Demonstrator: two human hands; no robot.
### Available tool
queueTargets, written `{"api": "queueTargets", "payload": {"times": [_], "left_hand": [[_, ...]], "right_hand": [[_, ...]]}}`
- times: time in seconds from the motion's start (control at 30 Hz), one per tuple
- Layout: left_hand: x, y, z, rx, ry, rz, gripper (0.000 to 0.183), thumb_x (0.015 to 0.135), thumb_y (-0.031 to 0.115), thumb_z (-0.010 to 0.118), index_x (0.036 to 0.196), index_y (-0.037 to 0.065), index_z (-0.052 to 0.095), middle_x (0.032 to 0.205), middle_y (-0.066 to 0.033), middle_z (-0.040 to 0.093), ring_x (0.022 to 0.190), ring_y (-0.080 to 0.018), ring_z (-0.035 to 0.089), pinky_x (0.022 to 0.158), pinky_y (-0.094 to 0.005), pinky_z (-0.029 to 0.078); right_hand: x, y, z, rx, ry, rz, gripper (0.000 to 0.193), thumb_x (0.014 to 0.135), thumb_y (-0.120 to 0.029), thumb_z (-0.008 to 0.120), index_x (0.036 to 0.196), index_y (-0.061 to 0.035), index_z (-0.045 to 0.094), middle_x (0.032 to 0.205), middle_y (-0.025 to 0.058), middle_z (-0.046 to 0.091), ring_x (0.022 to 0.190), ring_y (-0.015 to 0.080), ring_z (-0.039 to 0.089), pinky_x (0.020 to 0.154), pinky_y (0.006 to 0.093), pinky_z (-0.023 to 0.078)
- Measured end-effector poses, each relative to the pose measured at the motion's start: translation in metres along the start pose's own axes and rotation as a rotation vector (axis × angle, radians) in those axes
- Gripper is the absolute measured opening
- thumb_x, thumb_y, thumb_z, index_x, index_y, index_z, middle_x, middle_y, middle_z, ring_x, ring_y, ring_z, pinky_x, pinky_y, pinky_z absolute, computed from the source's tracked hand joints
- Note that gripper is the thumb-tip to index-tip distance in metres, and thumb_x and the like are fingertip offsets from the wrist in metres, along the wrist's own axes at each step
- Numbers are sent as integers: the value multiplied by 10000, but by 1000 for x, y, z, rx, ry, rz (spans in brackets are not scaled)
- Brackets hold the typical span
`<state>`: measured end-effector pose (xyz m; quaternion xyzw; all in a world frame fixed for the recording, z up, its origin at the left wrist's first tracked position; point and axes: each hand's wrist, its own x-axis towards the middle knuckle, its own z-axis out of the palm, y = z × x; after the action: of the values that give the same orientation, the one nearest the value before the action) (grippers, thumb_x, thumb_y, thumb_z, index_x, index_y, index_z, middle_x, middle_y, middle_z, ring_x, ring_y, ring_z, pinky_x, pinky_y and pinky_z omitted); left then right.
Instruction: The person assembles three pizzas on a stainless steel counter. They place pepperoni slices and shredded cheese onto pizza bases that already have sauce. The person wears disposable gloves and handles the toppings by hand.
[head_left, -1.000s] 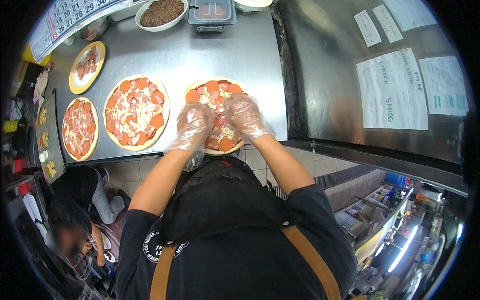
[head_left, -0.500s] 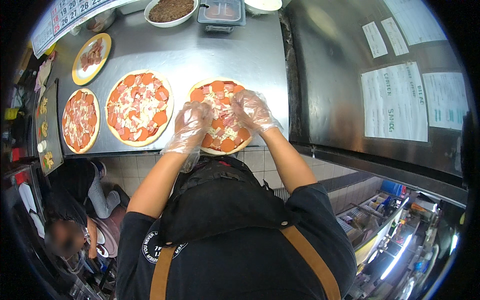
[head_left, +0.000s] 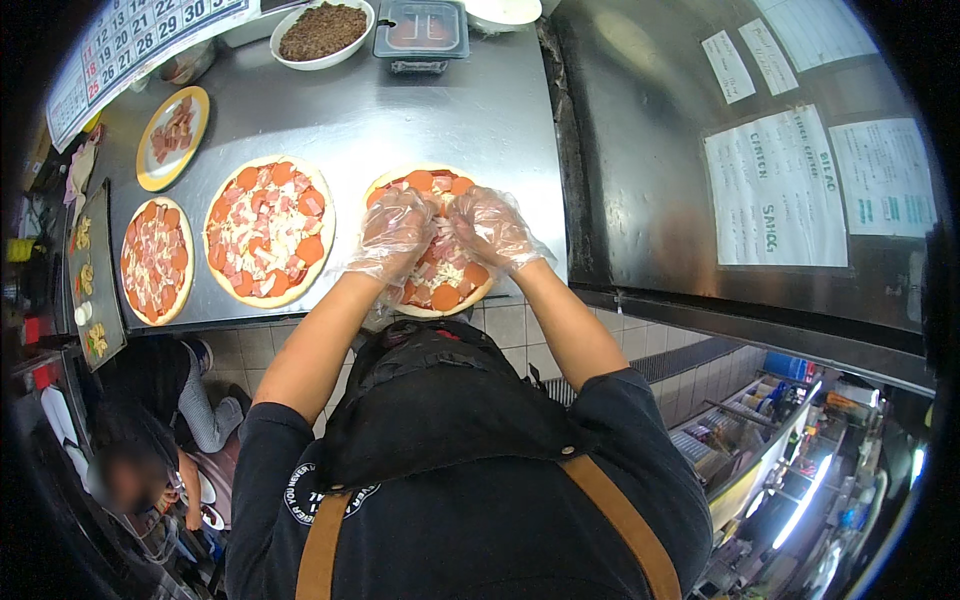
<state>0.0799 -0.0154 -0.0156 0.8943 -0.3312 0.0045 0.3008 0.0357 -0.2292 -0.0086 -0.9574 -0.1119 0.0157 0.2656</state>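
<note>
Both my hands wear clear plastic gloves and hover side by side over a raw pizza (head_left: 437, 280) topped with pepperoni slices, ham bits and cheese. My left hand (head_left: 395, 235) rests on the pizza's left half with fingers curled down onto the toppings. My right hand (head_left: 488, 228) covers the right half, fingers spread on the toppings. The pizza lies near the front edge of a steel counter (head_left: 400, 120). Whether either hand pinches any topping is hidden by the gloves.
Two more topped pizzas (head_left: 268, 230) (head_left: 155, 258) lie to the left. A yellow plate of meat slices (head_left: 172, 135), a white bowl of ground meat (head_left: 322, 30) and a dark lidded tub (head_left: 420, 28) stand at the back. A person (head_left: 150, 440) crouches lower left. Paper sheets (head_left: 775, 190) hang right.
Both hands stayed over the same pizza, shifting slightly across its toppings. The other pizzas and dishes have not moved.
</note>
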Motion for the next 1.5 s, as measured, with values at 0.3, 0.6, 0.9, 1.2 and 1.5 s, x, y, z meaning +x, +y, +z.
{"api": "queueTargets", "payload": {"times": [0.3,0.6,0.9,1.2,1.5], "left_hand": [[4,-7,2,-28,21,-56,152,948,168,678,978,47,765,957,-198,700,973,-416,660,893,-540,518],[19,0,-4,211,-242,-98,209,995,192,627,1044,65,786,1061,-222,699,1055,-421,657,967,-526,528],[14,-4,-17,409,-291,-16,277,998,328,688,1040,63,757,1068,-180,708,1077,-372,668,976,-514,537],[-15,9,3,122,-70,-87,159,919,206,732,934,49,754,974,-194,720,991,-402,693,879,-520,556],[-27,17,-11,73,-86,-192,208,954,259,749,968,51,745,990,-181,720,988,-405,687,895,-523,550]], "right_hand": [[-7,-15,-15,172,90,116,193,1001,-211,643,1011,-39,732,992,173,689,999,375,674,889,504,541],[10,-32,-12,-6,-70,107,288,1007,-308,632,1086,-51,736,1103,189,699,1072,390,669,962,516,528],[18,-8,-8,-12,53,127,255,998,-266,640,944,-33,729,988,196,721,954,385,702,871,515,560],[-4,0,15,-137,9,-50,254,964,-247,656,1064,-23,725,1068,198,718,1040,384,696,949,505,553],[-7,-7,-45,383,14,395,257,917,-253,772,1010,-15,746,879,139,763,788,248,721,749,384,577]]}}
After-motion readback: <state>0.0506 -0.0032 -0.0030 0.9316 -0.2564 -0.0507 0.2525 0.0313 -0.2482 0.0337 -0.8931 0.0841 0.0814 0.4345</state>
